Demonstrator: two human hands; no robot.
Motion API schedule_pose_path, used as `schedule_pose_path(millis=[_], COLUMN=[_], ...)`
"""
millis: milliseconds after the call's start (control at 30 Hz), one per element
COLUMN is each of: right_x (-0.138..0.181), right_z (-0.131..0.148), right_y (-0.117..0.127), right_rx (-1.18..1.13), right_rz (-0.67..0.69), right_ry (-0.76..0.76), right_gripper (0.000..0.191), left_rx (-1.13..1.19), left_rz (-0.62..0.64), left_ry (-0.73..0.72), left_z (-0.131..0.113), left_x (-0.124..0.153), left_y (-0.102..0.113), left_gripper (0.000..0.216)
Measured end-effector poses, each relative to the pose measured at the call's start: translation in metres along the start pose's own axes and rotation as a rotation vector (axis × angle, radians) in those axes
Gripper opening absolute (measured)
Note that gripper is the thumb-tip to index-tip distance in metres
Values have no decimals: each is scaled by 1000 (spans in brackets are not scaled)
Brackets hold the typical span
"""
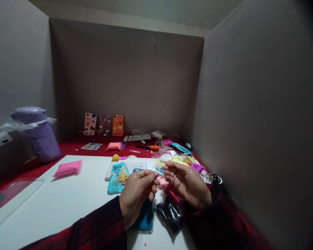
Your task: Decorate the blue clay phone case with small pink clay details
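My left hand (139, 192) is closed in a pinch, a small pink bit of clay (156, 175) between thumb and fingertips. Just right of it, my right hand (187, 184) is turned palm inward, fingers loosely bent and apart from the thumb. A thin pale line runs between the two hands; I cannot make out what it is. Under the left hand lies a blue phone case (145, 218), partly hidden. A turquoise packet (117, 182) is beside that hand. Below the right hand are a shiny black packet (172, 215) and light pink clay (162, 182).
A purple lidded container (39, 135) stands at the left. Pink packets (68, 168) and yellow clay (115, 157) lie on the white board (52, 205). Three decorated phone cases (118, 125) lean on the back wall. An orange-handled tool (154, 148) and wrappers crowd the right.
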State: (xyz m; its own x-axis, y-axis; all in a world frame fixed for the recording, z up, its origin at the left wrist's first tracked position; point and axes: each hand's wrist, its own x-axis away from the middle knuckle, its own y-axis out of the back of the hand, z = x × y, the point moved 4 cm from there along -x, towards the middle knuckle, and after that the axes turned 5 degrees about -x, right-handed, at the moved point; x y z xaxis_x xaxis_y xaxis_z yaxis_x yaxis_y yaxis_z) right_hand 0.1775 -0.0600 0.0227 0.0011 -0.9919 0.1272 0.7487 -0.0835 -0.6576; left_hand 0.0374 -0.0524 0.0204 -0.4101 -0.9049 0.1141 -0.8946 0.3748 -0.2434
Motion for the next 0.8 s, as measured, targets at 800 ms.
schedule_pose_path(millis=[800], right_x=[-3], right_z=[1], right_y=[2], right_rx=[35], right_rz=[68], right_ry=[66], right_gripper=[20], left_rx=[21], left_rz=[-15], left_ry=[19], left_z=[0], left_x=[-1], left_y=[1], left_gripper=[7])
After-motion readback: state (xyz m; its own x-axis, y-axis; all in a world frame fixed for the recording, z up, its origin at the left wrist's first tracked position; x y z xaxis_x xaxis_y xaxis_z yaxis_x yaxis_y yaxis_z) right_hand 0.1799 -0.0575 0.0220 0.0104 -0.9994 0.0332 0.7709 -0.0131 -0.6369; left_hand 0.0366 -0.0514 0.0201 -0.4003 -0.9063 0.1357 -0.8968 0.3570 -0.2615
